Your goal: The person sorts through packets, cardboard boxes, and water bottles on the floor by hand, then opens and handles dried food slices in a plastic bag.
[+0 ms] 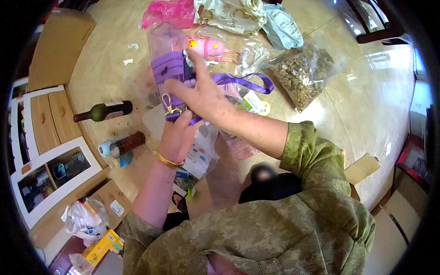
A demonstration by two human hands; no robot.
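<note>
A purple fabric pouch with a dark bow-like mark and gold-coloured clasps is held up in front of me, with clear plastic around its far end. My left hand, below a gold bracelet, grips its near end by the clasps. Over its right side my right hand is closed, with the thumb across the front and the fingers along a dark edge. From the pouch a purple strap loops out to the right. Part of the pouch is hidden behind my right hand.
Beyond lie a pink bottle, a pink plastic bag and a bag of dried slices. To the left are a green wine bottle, a dark red container and a white-framed cabinet.
</note>
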